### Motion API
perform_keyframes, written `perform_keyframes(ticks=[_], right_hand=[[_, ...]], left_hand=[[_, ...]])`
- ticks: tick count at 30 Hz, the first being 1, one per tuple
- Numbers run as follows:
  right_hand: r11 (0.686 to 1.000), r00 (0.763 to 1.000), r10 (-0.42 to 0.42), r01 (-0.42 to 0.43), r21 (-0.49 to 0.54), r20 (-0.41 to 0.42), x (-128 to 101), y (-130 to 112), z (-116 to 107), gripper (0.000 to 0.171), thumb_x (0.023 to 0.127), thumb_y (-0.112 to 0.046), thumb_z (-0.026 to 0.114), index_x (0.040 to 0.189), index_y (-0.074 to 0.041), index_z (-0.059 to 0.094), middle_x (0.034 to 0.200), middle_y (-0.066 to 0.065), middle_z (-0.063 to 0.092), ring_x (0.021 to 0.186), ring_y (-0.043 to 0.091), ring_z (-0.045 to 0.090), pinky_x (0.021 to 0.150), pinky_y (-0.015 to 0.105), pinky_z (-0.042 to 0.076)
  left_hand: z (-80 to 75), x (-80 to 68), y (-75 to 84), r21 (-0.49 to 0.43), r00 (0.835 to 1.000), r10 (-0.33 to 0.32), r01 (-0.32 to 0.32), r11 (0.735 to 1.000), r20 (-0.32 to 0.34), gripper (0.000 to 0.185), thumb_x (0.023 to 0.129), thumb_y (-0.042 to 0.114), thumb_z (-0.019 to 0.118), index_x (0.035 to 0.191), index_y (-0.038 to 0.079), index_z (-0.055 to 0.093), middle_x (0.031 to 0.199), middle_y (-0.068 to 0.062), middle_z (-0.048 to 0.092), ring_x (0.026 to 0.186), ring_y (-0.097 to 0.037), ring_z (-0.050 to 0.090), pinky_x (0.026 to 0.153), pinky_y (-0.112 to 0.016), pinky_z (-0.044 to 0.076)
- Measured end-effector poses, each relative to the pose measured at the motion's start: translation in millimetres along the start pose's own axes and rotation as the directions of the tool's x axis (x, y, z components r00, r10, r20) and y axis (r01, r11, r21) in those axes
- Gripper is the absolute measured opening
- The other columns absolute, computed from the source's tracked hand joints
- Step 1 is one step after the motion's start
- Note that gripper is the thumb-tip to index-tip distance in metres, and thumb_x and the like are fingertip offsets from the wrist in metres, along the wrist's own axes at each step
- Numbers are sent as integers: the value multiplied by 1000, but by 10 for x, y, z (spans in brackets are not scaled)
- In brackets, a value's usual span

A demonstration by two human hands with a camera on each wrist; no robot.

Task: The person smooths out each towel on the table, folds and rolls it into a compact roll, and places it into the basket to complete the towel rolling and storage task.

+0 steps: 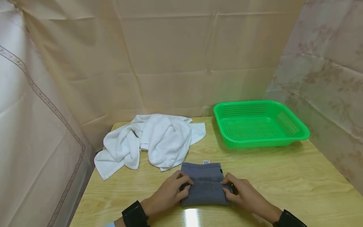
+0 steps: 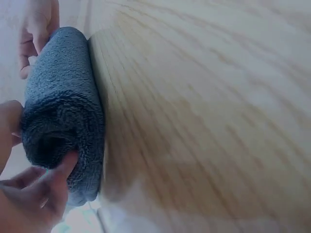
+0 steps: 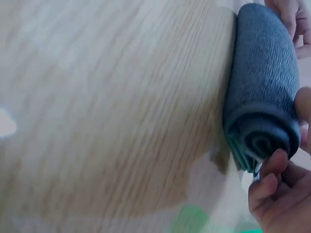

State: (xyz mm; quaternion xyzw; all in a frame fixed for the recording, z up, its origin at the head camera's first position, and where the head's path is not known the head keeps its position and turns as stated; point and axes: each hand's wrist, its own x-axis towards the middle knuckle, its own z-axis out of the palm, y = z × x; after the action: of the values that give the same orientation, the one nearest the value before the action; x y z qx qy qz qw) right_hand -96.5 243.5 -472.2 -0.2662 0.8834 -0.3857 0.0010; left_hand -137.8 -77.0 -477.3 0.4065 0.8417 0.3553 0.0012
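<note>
A dark grey towel (image 1: 206, 193) lies on the table, its near part rolled up and its far part flat with a small white label (image 1: 206, 162) at the far edge. My left hand (image 1: 173, 189) grips the left end of the roll; in the left wrist view its fingertips (image 2: 69, 162) reach into the spiral of the towel (image 2: 63, 73). At the other end, my right hand (image 1: 241, 193) pinches the roll, and the right wrist view has fingertips (image 3: 278, 159) against the coiled edge of the towel (image 3: 265, 58).
A crumpled white towel (image 1: 167, 138) lies at the back left of the wooden table (image 1: 283, 179). Toward the back right stands a green plastic basket (image 1: 261, 143) with perforated walls. Beige cloth (image 1: 175, 56) hangs behind, and patterned cloths border both sides.
</note>
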Motion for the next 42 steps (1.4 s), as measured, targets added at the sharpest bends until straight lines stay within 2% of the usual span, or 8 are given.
perform_keyframes(ticks=[5, 10, 18, 24, 28, 34, 38, 42], right_hand=[[967, 983, -132, 99, -235, -129, 12, -66, 47, 29, 88, -3, 77, 94, -27, 62, 101, -10, 59, 70, -3, 45, 56, 18, 44], [892, 971, -212, 146, -429, -111, -29, -104, 40, 12, 88, -23, 83, 95, -24, 73, 111, -8, 59, 85, 2, 53, 64, 23, 50], [797, 947, -321, 256, -547, -25, -52, -82, 18, 49, 72, -31, 93, 110, -8, 73, 113, 0, 62, 98, 12, 61, 78, 30, 57], [904, 999, -39, 47, -424, 27, 14, -90, -15, 42, 88, -29, 81, 122, -6, 71, 115, 3, 69, 103, 19, 68, 81, 36, 59], [985, 994, 80, -67, -158, 73, 81, -40, -65, 36, 97, -24, 73, 127, -9, 61, 88, -6, 68, 73, 6, 61, 62, 27, 52], [992, 992, 79, -88, 85, 98, 142, 54, -71, 27, 104, -21, 64, 122, -13, 46, 65, -12, 50, 51, -2, 37, 49, 21, 35], [991, 992, 104, -109, 79, 70, 186, 75, -58, 18, 105, -22, 63, 117, -17, 50, 69, -8, 53, 52, -1, 37, 50, 22, 35], [996, 998, 60, -61, -60, -32, 180, 45, -48, 15, 100, -18, 70, 109, -22, 60, 98, 0, 69, 66, 4, 49, 56, 24, 43]], left_hand=[[-30, 1, 5, 218, 982, 161, -137, 966, -96, 10, 99, 16, 70, 106, 18, 77, 106, 8, 60, 90, -6, 50, 78, -18, 44], [-64, -49, 21, 376, 961, 277, -257, 890, 0, 39, 97, 42, 72, 121, 11, 75, 116, 2, 61, 97, -13, 50, 83, -27, 46], [-63, -100, 52, 413, 977, 210, -211, 886, 47, 58, 89, 38, 81, 135, 7, 65, 122, -1, 63, 107, -14, 55, 92, -31, 48], [-12, -84, 32, 310, 994, 94, -105, 945, 49, 42, 101, 32, 66, 138, 14, 57, 119, 1, 64, 102, -11, 55, 87, -26, 49], [0, -55, -8, 275, 997, 74, -81, 958, 38, 33, 107, 32, 55, 137, 19, 58, 107, 5, 65, 91, -9, 52, 80, -23, 46], [1, -1, -70, 193, 1000, 23, -22, 981, -5, 29, 112, 35, 46, 133, 21, 60, 88, 12, 60, 80, -5, 50, 73, -22, 43], [-37, -3, -88, 207, 997, 61, -50, 977, -47, 36, 109, 38, 51, 135, 18, 67, 117, 3, 66, 104, -11, 56, 90, -31, 48], [-76, -5, -93, 359, 982, 179, -149, 921, -51, 54, 98, 51, 66, 136, 12, 68, 130, -3, 64, 113, -18, 55, 99, -37, 46]])
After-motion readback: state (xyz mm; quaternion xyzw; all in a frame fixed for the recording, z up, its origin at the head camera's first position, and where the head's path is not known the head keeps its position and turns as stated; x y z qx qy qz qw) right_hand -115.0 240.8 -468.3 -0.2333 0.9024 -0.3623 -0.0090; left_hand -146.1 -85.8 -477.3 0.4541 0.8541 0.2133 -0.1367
